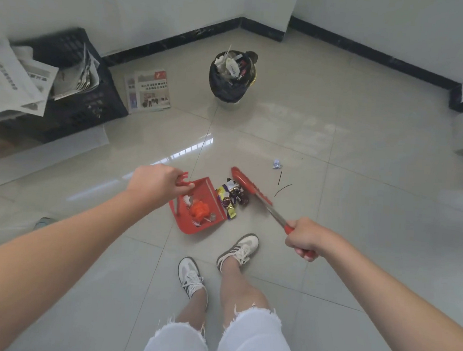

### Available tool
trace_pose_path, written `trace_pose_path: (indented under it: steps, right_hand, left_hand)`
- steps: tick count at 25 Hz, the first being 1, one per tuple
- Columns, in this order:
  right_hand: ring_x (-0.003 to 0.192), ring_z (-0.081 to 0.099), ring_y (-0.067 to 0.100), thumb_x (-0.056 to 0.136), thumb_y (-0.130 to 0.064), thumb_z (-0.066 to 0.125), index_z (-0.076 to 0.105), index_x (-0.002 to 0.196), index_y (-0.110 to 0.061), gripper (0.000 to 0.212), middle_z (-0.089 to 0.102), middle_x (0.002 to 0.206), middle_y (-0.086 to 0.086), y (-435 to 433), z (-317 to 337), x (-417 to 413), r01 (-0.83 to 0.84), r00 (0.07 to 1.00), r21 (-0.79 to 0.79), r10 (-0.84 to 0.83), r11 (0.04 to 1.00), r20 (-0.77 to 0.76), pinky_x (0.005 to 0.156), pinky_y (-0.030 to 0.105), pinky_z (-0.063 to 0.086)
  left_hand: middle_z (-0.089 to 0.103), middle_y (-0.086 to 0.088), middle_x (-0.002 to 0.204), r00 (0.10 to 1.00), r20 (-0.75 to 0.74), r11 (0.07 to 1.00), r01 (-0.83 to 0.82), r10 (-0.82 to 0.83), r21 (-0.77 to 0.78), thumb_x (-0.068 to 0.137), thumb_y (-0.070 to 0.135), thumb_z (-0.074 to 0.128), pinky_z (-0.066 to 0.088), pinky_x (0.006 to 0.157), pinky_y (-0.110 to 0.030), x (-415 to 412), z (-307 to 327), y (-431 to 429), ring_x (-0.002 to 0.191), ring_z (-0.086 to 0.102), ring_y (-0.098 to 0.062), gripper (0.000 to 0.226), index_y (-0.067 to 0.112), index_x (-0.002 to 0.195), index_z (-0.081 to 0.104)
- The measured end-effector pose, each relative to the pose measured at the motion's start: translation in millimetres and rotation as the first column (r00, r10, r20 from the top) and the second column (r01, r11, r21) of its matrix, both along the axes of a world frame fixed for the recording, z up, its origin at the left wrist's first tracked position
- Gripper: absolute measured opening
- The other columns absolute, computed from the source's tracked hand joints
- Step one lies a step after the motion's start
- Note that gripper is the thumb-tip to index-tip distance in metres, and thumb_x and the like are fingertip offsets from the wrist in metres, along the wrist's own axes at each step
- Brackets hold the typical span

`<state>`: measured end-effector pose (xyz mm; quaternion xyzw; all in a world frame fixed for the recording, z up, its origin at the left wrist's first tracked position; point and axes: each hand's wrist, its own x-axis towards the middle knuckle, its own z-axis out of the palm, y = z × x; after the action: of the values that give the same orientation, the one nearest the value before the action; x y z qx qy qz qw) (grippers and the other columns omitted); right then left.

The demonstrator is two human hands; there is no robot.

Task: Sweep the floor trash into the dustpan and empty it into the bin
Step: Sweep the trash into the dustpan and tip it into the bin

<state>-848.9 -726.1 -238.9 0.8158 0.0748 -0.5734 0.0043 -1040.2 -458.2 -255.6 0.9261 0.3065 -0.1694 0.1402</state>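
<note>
dustpan, red, rests on the tiled floor just ahead of the shoes, its handle gripped by the left hand; an orange scrap lies inside. a heap of candy wrappers sits at its open lip, between it and the red broom, whose handle the right hand clasps. a crumpled paper lies beyond the broom. the bin stands farther ahead near the wall, bare tiles between; a black crate crowds the left.
</note>
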Motion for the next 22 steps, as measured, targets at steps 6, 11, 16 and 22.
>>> trace_pose_path:
  steps: [6, 11, 16, 22]
  right_hand:
    - [0.034, 0.032, 0.014, 0.081, 0.004, 0.043, 0.046, 0.138, -0.013, 0.059, 0.038, 0.047, 0.006, -1, 22, -48, 0.063, 0.992, 0.097, -0.052, 0.993, -0.116, 0.036, 0.013, 0.027]
    - [0.031, 0.032, 0.009, 0.08, 0.002, 0.048, 0.048, 0.138, -0.033, 0.067, 0.039, 0.051, 0.003, -9, 44, -42, 0.212, 0.974, 0.123, -0.199, 0.969, -0.111, 0.036, 0.012, 0.026]
    - [0.033, 0.033, 0.011, 0.08, 0.0, 0.048, 0.045, 0.14, -0.037, 0.071, 0.04, 0.049, 0.002, -37, 65, -37, 0.276, 0.961, 0.137, -0.273, 0.951, -0.046, 0.036, 0.014, 0.026]
    - [0.035, 0.025, 0.006, 0.086, 0.004, 0.048, 0.05, 0.136, -0.025, 0.058, 0.034, 0.053, 0.0, -45, 80, 5, 0.66, 0.75, 0.187, -0.625, 0.728, -0.217, 0.032, 0.01, 0.02]
  left_hand:
    - [0.061, 0.002, 0.072, 0.997, 0.052, 0.997, 0.067, -0.065, -0.04, 0.088, 0.06, 0.05, 0.032, 0.052, -0.028, 9, -23, -20, 0.072, 0.059, -0.021, 0.045, 0.017, 0.075, 0.059]
    - [0.057, 0.003, 0.068, 0.996, 0.077, 0.996, 0.04, -0.035, -0.074, 0.088, 0.058, 0.052, 0.027, 0.047, -0.027, -1, -20, -12, 0.067, 0.052, -0.018, 0.047, 0.022, 0.059, 0.042]
    - [0.062, 0.004, 0.072, 0.995, 0.096, 0.999, -0.037, 0.041, -0.038, 0.086, 0.061, 0.053, 0.026, 0.049, -0.026, -21, -22, 4, 0.073, 0.056, -0.018, 0.046, 0.02, 0.067, 0.053]
    - [0.066, 0.003, 0.074, 0.996, 0.068, 0.997, -0.046, 0.051, -0.061, 0.085, 0.064, 0.052, 0.041, 0.056, -0.029, -36, -29, 24, 0.075, 0.06, -0.019, 0.049, 0.017, 0.071, 0.058]
